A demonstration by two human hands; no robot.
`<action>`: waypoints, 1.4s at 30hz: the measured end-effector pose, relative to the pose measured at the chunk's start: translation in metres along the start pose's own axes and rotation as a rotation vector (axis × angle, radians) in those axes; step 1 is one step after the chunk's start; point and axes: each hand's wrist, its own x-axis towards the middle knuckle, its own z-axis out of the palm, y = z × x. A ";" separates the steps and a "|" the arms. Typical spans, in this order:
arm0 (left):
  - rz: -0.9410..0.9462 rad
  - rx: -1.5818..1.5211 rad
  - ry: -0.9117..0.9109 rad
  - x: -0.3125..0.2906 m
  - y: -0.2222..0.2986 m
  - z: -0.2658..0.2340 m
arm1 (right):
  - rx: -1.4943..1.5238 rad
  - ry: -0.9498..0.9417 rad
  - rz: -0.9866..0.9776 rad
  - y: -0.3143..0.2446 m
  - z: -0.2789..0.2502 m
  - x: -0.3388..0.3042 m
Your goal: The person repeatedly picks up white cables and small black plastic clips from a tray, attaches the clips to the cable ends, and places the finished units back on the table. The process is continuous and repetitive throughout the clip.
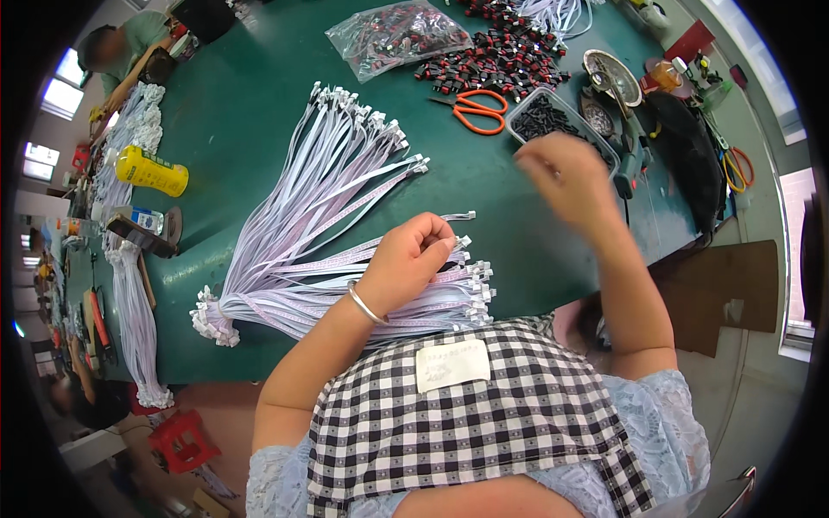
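My left hand (409,257) is closed in a pinch around the end of a white flat cable, above a fanned bundle of white flat cables (285,220). Small white connectors (479,289) tip the loose ends. At the far left of the bundle, the other connectors (214,319) are gathered tightly. My right hand (563,177) is smeared by motion at the near edge of a clear plastic tub (516,129) of small black parts (544,116). Whether its fingers hold anything cannot be made out.
Orange-handled scissors (477,111) lie left of the tub. Beyond are a pile of red and black parts (492,69) and a clear bag (393,39). A metal bowl (635,82) stands right, a yellow bottle (151,172) left. A person (129,52) sits far left.
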 end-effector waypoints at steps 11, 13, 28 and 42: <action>0.270 0.230 0.091 -0.001 -0.015 0.006 | 0.895 -0.386 0.393 -0.041 0.057 -0.050; 0.255 0.145 0.071 0.001 -0.018 0.004 | 0.963 -0.343 0.387 -0.039 0.062 -0.053; 0.026 -0.253 -0.004 0.001 -0.013 -0.002 | 0.714 -0.044 0.260 -0.003 0.022 -0.028; 0.029 -0.295 -0.021 0.003 -0.015 -0.006 | -0.352 -0.193 -0.174 0.066 -0.006 0.034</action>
